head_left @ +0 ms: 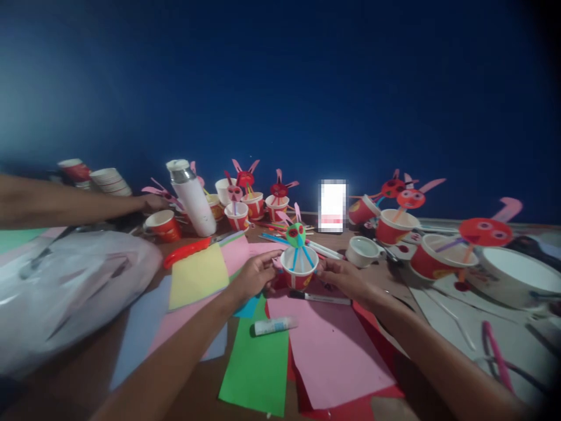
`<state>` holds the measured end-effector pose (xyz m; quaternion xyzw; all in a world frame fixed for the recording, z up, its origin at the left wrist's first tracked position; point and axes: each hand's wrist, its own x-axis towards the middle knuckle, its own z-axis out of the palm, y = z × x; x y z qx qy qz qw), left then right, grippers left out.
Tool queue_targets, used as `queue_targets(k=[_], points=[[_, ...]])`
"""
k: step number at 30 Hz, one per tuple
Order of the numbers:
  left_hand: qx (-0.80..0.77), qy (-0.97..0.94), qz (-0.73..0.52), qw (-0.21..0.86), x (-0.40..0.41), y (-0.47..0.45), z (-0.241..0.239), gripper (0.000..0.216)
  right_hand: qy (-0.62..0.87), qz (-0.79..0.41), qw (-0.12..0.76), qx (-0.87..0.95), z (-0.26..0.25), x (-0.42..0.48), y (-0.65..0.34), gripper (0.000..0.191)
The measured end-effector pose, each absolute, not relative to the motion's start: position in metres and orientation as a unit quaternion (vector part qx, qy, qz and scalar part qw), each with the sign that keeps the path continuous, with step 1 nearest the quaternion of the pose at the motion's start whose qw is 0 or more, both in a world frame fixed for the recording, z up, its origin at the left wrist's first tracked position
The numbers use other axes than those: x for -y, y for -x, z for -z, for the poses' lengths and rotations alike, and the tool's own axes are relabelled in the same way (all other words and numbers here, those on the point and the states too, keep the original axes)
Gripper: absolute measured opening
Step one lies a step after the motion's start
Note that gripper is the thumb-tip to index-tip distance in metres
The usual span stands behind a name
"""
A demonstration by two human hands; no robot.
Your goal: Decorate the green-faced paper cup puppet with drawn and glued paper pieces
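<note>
A red and white paper cup (300,279) stands upright in front of me. Blue straws or strips rise from inside it to a green paper rabbit face (295,235) with pink ears. My left hand (258,270) grips the cup's left side, and my right hand (344,276) has its fingertips on the right side. Just below the cup lies a black and white marker (324,298) on pink paper (337,354). A glue stick (276,325) rests across a green sheet (256,368) nearer to me.
Another person's arm (74,202) reaches in from the left, above a plastic bag (79,286). Behind are a white flask (193,199), a red-handled cutter (187,252) and several rabbit cups. At right stand a white mug (363,251) and a large cup with an orange face (485,232).
</note>
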<state>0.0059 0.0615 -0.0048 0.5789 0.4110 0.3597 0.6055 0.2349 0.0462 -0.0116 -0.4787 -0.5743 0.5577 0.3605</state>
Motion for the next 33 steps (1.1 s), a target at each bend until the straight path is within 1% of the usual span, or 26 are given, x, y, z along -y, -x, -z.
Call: queue_targets(k=[5,7,10,13,15,16,18,21,23,33], points=[[-0.409,-0.581,-0.362,0.603,-0.061,-0.005,0.005,0.054,0.495,-0.542,0.364,0.573,0.018,-0.050,-0.234,0.030],[-0.408,-0.579,-0.358,0.608,-0.061,-0.005,0.007,0.056,0.512,-0.507,0.375,0.584,0.020,-0.050,-0.234,0.029],[-0.407,-0.573,-0.353,0.617,-0.061,-0.003,0.008,0.059,0.544,-0.374,0.384,0.646,0.018,-0.045,-0.232,0.027],[-0.409,-0.567,-0.351,0.623,-0.062,-0.003,0.007,0.059,0.564,-0.216,0.353,0.715,0.010,-0.036,-0.229,0.044],[-0.410,-0.564,-0.351,0.625,-0.062,-0.003,0.006,0.059,0.557,-0.156,0.329,0.746,0.006,-0.032,-0.228,0.054],[-0.411,-0.563,-0.350,0.626,-0.062,-0.003,0.005,0.058,0.548,-0.136,0.318,0.762,0.004,-0.031,-0.229,0.056],[-0.412,-0.561,-0.348,0.627,-0.062,-0.003,0.004,0.058,0.522,-0.100,0.303,0.791,0.005,-0.031,-0.230,0.052],[-0.416,-0.557,-0.347,0.630,-0.061,-0.004,0.003,0.059,0.494,-0.050,0.294,0.817,0.009,-0.035,-0.234,0.038],[-0.416,-0.555,-0.345,0.632,-0.060,-0.004,0.002,0.059,0.488,-0.026,0.298,0.820,0.012,-0.037,-0.235,0.033],[-0.398,-0.546,-0.365,0.640,-0.060,-0.005,-0.004,0.057,0.494,0.054,0.305,0.812,0.019,-0.038,-0.237,0.031]])
